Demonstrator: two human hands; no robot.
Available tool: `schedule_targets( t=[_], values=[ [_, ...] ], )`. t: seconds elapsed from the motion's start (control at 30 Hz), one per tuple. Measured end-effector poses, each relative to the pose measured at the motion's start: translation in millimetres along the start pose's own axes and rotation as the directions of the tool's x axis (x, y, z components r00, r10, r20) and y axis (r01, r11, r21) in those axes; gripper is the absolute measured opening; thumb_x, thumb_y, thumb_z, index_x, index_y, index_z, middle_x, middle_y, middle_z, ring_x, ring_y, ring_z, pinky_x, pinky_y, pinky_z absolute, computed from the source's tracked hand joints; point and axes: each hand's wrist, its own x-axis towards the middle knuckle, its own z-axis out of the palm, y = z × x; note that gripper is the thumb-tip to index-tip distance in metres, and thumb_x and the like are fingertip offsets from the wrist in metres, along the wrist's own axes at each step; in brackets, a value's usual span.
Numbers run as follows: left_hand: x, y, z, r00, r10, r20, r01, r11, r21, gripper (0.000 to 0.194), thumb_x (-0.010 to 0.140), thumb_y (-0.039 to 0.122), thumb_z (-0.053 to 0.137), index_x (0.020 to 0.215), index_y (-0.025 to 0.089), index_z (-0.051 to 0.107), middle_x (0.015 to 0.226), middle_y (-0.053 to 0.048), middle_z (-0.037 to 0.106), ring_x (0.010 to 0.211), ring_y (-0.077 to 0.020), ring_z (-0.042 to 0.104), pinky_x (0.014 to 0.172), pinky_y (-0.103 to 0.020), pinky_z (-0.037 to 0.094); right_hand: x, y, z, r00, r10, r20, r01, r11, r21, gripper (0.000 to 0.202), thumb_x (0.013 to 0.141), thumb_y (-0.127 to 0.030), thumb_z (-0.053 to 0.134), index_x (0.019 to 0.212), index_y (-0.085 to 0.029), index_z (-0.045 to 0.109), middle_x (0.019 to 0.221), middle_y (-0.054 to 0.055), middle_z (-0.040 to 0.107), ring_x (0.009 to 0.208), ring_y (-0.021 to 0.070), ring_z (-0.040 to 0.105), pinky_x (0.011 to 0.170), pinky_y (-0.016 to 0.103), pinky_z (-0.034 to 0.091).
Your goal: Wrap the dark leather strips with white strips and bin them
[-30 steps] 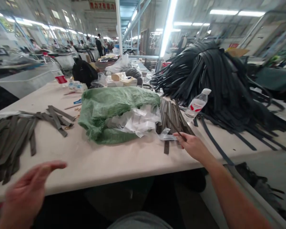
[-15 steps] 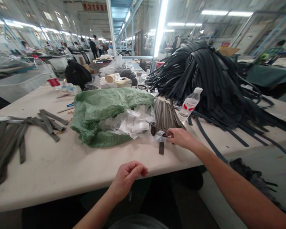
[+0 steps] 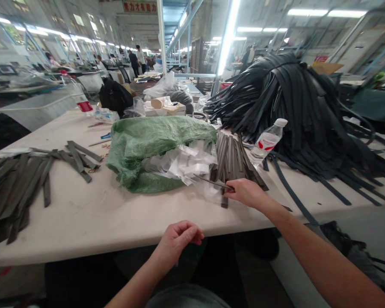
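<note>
My right hand (image 3: 246,193) pinches one end of a dark strip (image 3: 208,180), seen nearly edge-on. The strip points left over the clear plastic and white paper pieces (image 3: 186,164) at the mouth of a green woven sack (image 3: 147,137). Just beyond that hand lies a bundle of grey-brown strips (image 3: 229,156). At the table's front edge my left hand (image 3: 181,239) is loosely closed, thumb over curled fingers, with nothing visible in it. More grey-brown strips (image 3: 19,184) are spread at the table's left.
A water bottle (image 3: 268,143) leans right of the bundle. Behind it rises a big heap of black straps (image 3: 285,98), some trailing along the table (image 3: 115,226). A red-labelled bottle (image 3: 83,102) and a black bag (image 3: 115,97) stand at the back left. People work far off.
The view has turned slightly left, so things sit further right. My right hand has drawn the strip a little toward me, off the bundle. My left hand stays curled at the table edge.
</note>
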Motion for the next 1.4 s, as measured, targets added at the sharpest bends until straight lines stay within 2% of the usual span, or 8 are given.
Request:
schedule_targets(
  t=[0.17, 0.37, 0.5, 0.67, 0.9, 1.0, 1.2, 1.4],
  values=[
    [1, 3, 1.1, 0.999, -0.031, -0.011, 0.03, 0.998, -0.061, 0.036, 0.08, 0.049, 0.065, 0.078, 0.013, 0.07, 0.08, -0.008, 0.07, 0.073, -0.0166, 0.062, 0.074, -0.027, 0.048, -4, -2, -10, 1.0, 0.021, 0.002, -0.021, 0.999, 0.035, 0.015, 0.082, -0.027, 0.059, 0.07, -0.021, 0.066, 0.066, 0.002, 0.066, 0.062, 0.0163, 0.06, 0.052, 0.024, 0.03],
    [-1, -2, 6.8, 0.998, -0.064, 0.021, 0.067, 0.99, -0.126, 0.035, 0.081, 0.048, 0.064, 0.079, 0.013, 0.069, 0.084, -0.01, 0.07, 0.074, -0.0167, 0.063, 0.076, -0.029, 0.049, -7, -30, -11, 0.999, 0.003, 0.048, -0.008, 0.995, 0.096, 0.022, 0.08, -0.043, 0.064, 0.088, -0.024, 0.071, 0.073, 0.002, 0.07, 0.067, 0.0186, 0.064, 0.055, 0.023, 0.036],
    [-3, -8, 6.4, 0.995, -0.09, 0.047, 0.096, 0.985, -0.14, 0.034, 0.08, 0.047, 0.065, 0.082, 0.013, 0.07, 0.084, -0.01, 0.07, 0.074, -0.0164, 0.064, 0.076, -0.028, 0.049, -8, -51, 8, 0.999, 0.023, 0.03, -0.025, 0.997, 0.078, 0.015, 0.077, -0.034, 0.065, 0.078, -0.021, 0.071, 0.076, 0.009, 0.071, 0.077, 0.0267, 0.066, 0.062, 0.028, 0.039],
    [-5, -6, 0.5, 0.995, -0.09, 0.032, 0.094, 0.986, -0.139, 0.034, 0.079, 0.046, 0.067, 0.079, 0.012, 0.069, 0.084, -0.009, 0.07, 0.074, -0.0163, 0.063, 0.076, -0.028, 0.048, -5, -52, 11, 0.998, 0.058, 0.006, -0.058, 0.976, 0.209, 0.015, 0.079, -0.025, 0.059, 0.067, -0.018, 0.066, 0.07, 0.008, 0.067, 0.074, 0.0242, 0.064, 0.063, 0.028, 0.04],
    [25, 10, 11.5, 0.998, 0.032, -0.052, -0.037, 0.995, -0.097, 0.04, 0.07, 0.04, 0.075, 0.102, 0.015, 0.069, 0.104, -0.01, 0.069, 0.084, -0.0185, 0.062, 0.078, -0.028, 0.047, -4, -56, -27, 0.998, 0.044, 0.052, -0.067, 0.764, 0.641, 0.027, 0.081, -0.042, 0.054, 0.07, -0.018, 0.056, 0.048, -0.005, 0.049, 0.039, 0.0089, 0.041, 0.039, 0.021, 0.031],
    [46, 19, 23.5, 0.995, 0.103, -0.006, -0.103, 0.992, -0.075, 0.047, 0.067, 0.037, 0.078, 0.108, 0.016, 0.069, 0.107, -0.011, 0.069, 0.088, -0.0199, 0.061, 0.077, -0.027, 0.045, -1, -64, -36, 0.999, 0.042, 0.02, -0.043, 0.658, 0.751, 0.029, 0.077, -0.046, 0.056, 0.07, -0.018, 0.055, 0.046, -0.007, 0.045, 0.036, 0.0069, 0.034, 0.035, 0.02, 0.026],
    [62, 21, 40.1, 0.998, -0.044, 0.055, 0.049, 0.995, -0.084, 0.033, 0.064, 0.039, 0.075, 0.083, 0.012, 0.075, 0.073, -0.008, 0.07, 0.059, -0.0128, 0.057, 0.061, -0.024, 0.041, 7, -70, -36, 0.994, 0.09, -0.063, 0.003, 0.555, 0.832, 0.024, 0.074, -0.039, 0.062, 0.067, -0.017, 0.056, 0.046, -0.006, 0.049, 0.035, 0.0054, 0.035, 0.034, 0.019, 0.025],
    [63, 13, 42.2, 0.986, -0.135, 0.095, 0.141, 0.988, -0.058, 0.029, 0.061, 0.038, 0.078, 0.074, 0.013, 0.074, 0.064, -0.006, 0.068, 0.055, -0.0124, 0.058, 0.058, -0.023, 0.042, 8, -76, -35, 0.991, 0.087, -0.102, 0.045, 0.501, 0.864, 0.023, 0.077, -0.037, 0.063, 0.07, -0.016, 0.058, 0.047, -0.006, 0.049, 0.034, 0.005, 0.036, 0.033, 0.018, 0.027]
  ],
)
